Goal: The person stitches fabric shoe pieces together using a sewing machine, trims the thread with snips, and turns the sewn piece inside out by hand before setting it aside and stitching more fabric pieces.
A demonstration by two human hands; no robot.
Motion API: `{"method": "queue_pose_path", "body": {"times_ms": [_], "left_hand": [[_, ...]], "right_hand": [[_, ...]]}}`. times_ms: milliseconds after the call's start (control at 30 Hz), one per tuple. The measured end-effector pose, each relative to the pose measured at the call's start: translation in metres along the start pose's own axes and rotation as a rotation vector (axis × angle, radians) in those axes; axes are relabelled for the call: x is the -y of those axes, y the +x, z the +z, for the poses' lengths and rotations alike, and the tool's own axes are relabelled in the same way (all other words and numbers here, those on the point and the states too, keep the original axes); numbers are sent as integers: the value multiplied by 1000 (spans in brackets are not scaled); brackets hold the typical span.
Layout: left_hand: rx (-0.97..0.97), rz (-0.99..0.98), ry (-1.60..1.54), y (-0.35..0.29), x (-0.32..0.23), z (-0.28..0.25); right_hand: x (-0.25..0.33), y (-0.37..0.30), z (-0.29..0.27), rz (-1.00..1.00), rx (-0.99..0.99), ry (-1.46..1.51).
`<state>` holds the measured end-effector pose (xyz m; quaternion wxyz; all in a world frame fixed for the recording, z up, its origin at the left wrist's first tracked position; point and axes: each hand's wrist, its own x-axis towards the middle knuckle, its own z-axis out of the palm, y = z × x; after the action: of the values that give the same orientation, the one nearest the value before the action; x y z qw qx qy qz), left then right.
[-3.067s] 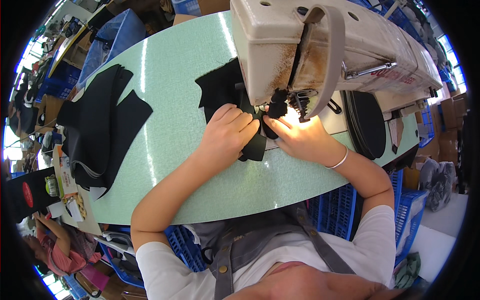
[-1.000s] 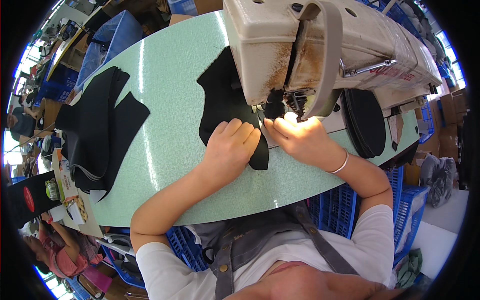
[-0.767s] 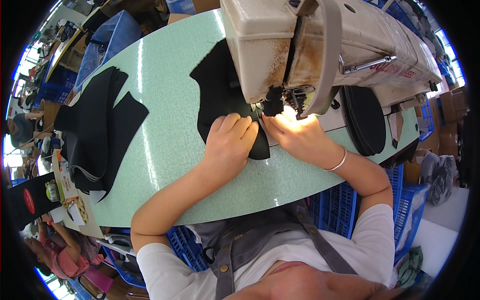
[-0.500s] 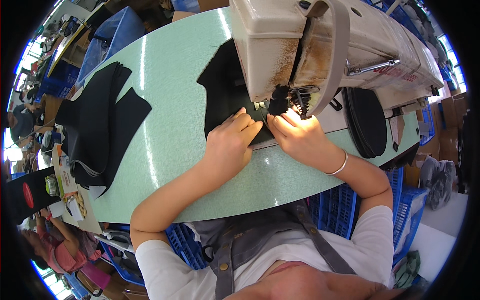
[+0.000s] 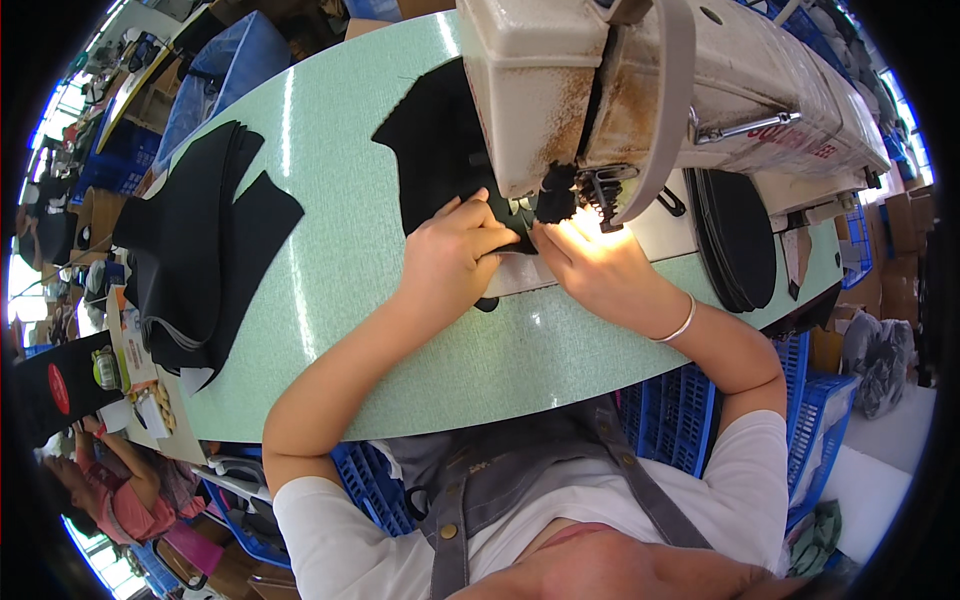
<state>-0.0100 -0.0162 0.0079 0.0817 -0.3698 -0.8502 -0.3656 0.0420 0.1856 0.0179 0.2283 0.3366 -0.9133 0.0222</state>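
Left hand point(image 5: 446, 258) on black cloth point(image 5: 432, 145), partly under sewing machine point(image 5: 535, 100); right hand point(image 5: 602, 275) at its edge; I cannot tell either grip.

We find the tabletop point(image 5: 345, 200) pale green with a fine mottled pattern. At one o'clock we record the sewing machine point(image 5: 530, 110) as cream, speckled rust-brown, with red markings point(image 5: 785, 140). The fabric piece point(image 5: 430, 140) at eleven is plain black; the fabric stack point(image 5: 190, 230) near nine is black with some grey. We note black oval pieces point(image 5: 740, 240) between two and three. At six, the apron point(image 5: 510, 480) is grey with brass-coloured buttons point(image 5: 447, 532), the shirt point(image 5: 335, 535) white. We log blue crates point(image 5: 670, 420) at four and a co-worker's pink top point(image 5: 140, 510) at eight.
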Motion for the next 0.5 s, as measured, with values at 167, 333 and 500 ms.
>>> {"method": "queue_pose_path", "body": {"times_ms": [167,333,500], "left_hand": [[28,21,-2,7,12,-3],[28,134,10,7,24,-5],[-21,295,11,7,17,-6]], "right_hand": [[-1,1,4,-33,-11,-78],[-6,-1,-5,30,90,-154],[-44,-5,-19,166,-87,-53]]}}
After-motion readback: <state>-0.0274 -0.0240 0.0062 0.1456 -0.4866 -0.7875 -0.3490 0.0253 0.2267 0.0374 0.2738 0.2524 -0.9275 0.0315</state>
